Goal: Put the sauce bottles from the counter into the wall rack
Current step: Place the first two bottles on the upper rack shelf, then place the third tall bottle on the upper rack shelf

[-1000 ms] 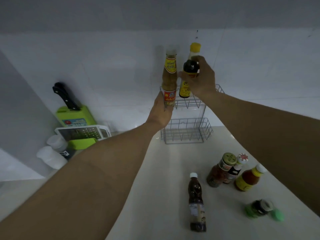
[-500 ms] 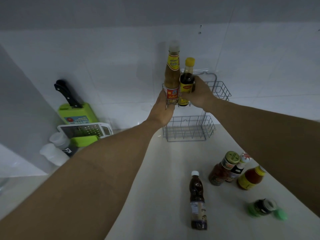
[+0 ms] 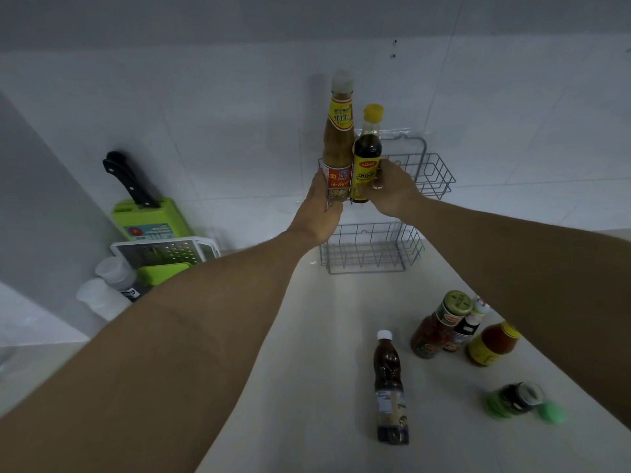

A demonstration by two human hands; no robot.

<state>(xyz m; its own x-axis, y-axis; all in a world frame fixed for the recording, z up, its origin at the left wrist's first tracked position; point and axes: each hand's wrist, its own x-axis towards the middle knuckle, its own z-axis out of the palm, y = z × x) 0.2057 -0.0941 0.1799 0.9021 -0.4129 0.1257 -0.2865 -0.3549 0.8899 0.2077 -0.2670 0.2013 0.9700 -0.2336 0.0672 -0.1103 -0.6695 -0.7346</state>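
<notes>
- At far left, a green knife block (image 3: pixel 152 218) holds a black-handled knife (image 3: pixel 128 177); a white grater (image 3: pixel 164 252) lies in front of it.
- The left hand (image 3: pixel 319 213) grasps the base of a tall tan sauce bottle (image 3: pixel 338 138), which stands upright at the left end of the upper basket of the wire wall rack (image 3: pixel 435 175).
- Touching it on the right, a dark yellow-capped bottle (image 3: pixel 367 155) stands in the same basket, the right hand (image 3: pixel 392 191) curled around its lower part.
- The rack's lower basket (image 3: pixel 372 249) holds nothing.
- On the counter (image 3: pixel 307 353), a dark white-capped bottle (image 3: pixel 389 384) lies on its side.
- Right of it stand a green-lidded jar (image 3: pixel 440 326), a small dark bottle (image 3: pixel 466 329) and a red yellow-labelled bottle (image 3: pixel 491 343), close together.
- Nearer, a dark jar (image 3: pixel 515 399) lies among green lids.
</notes>
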